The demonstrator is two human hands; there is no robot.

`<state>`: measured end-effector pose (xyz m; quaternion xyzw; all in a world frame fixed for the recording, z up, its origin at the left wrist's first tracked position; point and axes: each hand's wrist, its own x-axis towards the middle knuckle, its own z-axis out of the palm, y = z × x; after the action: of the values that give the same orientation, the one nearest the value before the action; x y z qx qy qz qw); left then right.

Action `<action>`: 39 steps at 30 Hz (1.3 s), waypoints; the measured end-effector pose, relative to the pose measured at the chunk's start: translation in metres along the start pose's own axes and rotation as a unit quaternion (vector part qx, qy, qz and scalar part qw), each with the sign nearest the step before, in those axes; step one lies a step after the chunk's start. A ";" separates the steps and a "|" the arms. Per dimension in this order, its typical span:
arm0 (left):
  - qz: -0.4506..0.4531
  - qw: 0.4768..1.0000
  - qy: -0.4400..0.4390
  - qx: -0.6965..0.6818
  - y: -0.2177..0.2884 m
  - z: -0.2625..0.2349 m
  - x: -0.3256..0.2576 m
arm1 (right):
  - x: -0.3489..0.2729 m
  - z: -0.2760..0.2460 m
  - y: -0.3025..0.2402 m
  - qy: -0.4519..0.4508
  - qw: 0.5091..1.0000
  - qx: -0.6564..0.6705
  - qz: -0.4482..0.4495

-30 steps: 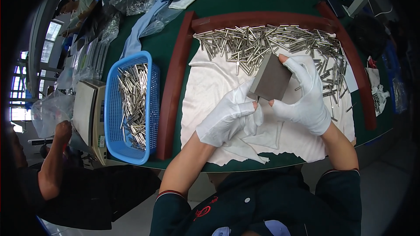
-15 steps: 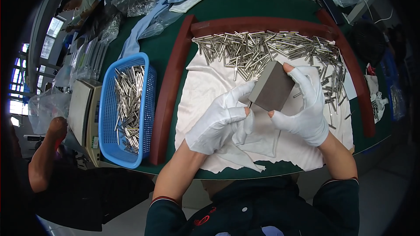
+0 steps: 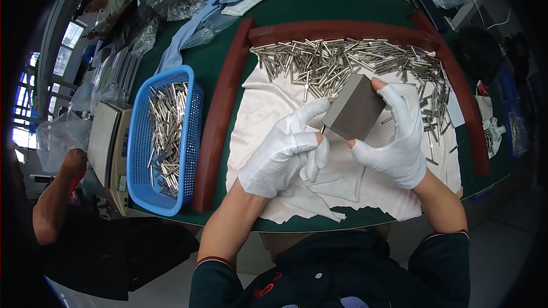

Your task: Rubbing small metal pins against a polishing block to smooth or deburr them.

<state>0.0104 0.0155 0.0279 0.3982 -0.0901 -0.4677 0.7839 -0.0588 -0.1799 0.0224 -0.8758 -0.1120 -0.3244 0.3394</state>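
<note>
A grey-brown rectangular block (image 3: pixel 358 111) is tilted above the pale cloth (image 3: pixel 251 114). My right hand (image 3: pixel 397 142), in a white glove with bare fingertips, grips it between the thumb below and a finger at its upper corner. My left hand (image 3: pixel 282 151), gloved the same way, is closed in a pinch on a thin metal pin (image 3: pixel 323 129). Only a short end of that pin shows, close to the block's lower left edge; whether they touch I cannot tell. Beyond both hands a heap of shiny metal pins (image 3: pixel 319 65) lies spread on the cloth.
A red-brown raised frame (image 3: pixel 220 114) borders the cloth on three sides. Left of it stands a blue plastic basket (image 3: pixel 191 137) of pins, beside a beige device (image 3: pixel 108 142). A blue cloth (image 3: pixel 197 23) and plastic bags (image 3: pixel 177 0) lie behind. Another person's arm (image 3: pixel 57 199) shows at left.
The block in my right hand has shifted slightly up. My left hand, with the pin, has moved a little to the left, and more of the pin shows.
</note>
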 end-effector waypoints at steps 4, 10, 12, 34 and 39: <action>-0.049 0.993 0.064 0.086 -0.016 0.010 0.003 | 0.002 0.003 -0.003 0.008 1.000 0.002 -0.016; -0.082 0.994 0.063 0.033 -0.016 -0.001 0.001 | 0.002 0.000 -0.004 0.002 1.000 0.000 -0.009; -0.053 0.993 0.048 0.098 -0.015 0.009 0.003 | 0.001 0.002 -0.004 0.011 1.000 0.022 -0.009; -0.113 0.992 0.037 0.032 -0.011 0.013 0.000 | -0.002 0.003 -0.003 0.004 0.999 -0.027 -0.027; -0.081 0.991 0.101 -0.012 -0.010 0.016 0.001 | -0.006 0.001 0.002 0.001 0.999 -0.032 -0.013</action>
<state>-0.0038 0.0034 0.0311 0.4402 0.0277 -0.4883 0.7530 -0.0625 -0.1808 0.0169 -0.8843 -0.1127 -0.3334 0.3068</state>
